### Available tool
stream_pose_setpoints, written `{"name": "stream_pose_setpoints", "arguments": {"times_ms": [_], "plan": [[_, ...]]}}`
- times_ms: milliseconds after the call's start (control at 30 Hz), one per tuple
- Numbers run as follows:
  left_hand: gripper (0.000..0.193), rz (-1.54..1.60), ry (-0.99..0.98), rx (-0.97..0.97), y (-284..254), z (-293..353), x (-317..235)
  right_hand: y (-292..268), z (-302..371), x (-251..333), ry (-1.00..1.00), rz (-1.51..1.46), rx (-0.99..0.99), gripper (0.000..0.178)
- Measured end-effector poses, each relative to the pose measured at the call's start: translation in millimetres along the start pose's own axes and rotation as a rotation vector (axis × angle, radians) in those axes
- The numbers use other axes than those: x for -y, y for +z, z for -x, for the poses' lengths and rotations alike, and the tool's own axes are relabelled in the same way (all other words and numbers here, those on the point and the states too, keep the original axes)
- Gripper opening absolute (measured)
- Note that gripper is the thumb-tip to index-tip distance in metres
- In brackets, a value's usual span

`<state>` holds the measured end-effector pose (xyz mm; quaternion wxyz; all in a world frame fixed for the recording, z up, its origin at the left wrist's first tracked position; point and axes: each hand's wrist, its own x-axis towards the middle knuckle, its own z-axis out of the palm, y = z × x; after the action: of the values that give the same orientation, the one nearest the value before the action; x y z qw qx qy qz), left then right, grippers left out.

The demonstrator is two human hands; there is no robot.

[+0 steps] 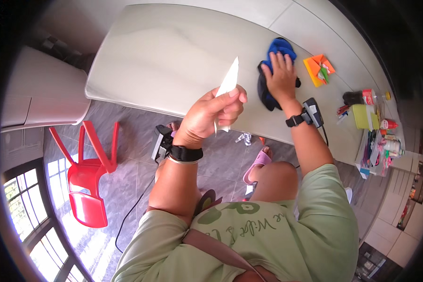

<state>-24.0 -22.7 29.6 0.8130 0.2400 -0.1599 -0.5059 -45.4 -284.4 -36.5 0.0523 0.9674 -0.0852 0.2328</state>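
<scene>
In my left hand (pixel 204 115) is a white piece of folded paper (pixel 229 79), its narrow pointed end sticking up above my thumb. My fingers are curled round it, and a little of its lower end shows beneath them. My right hand (pixel 282 77) lies on a bunched blue and black cloth (pixel 282 45) on the pale table (pixel 160 56). Its fingers are stretched out over the cloth, palm down. Just right of that hand sits an orange and yellow folded-paper piece (pixel 318 69) with a green and white middle.
At the table's right end are a dark drink bottle (pixel 355 97), several pens (pixel 343 112), a yellow-green box (pixel 365 116) and a cluttered holder (pixel 376 150). A red plastic chair (pixel 87 176) stands on the floor at left. Scraps (pixel 243 138) lie below the table edge.
</scene>
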Motion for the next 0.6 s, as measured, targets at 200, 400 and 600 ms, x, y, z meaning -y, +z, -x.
{"name": "stream_pose_setpoints", "arguments": {"times_ms": [200, 400, 600], "plan": [[0.024, 0.028, 0.009, -0.046, 1, 12, -11, 31, -61, -1, 0.362, 0.122, 0.191, 0.053], [0.022, 0.106, 0.052, -0.091, -9, 27, -24, 48, -109, 62, 0.386, 0.107, 0.285, 0.055], [0.022, 0.124, 0.095, -0.166, -18, 46, -39, 58, -150, 142, 0.180, 0.011, 0.256, 0.055]]}}
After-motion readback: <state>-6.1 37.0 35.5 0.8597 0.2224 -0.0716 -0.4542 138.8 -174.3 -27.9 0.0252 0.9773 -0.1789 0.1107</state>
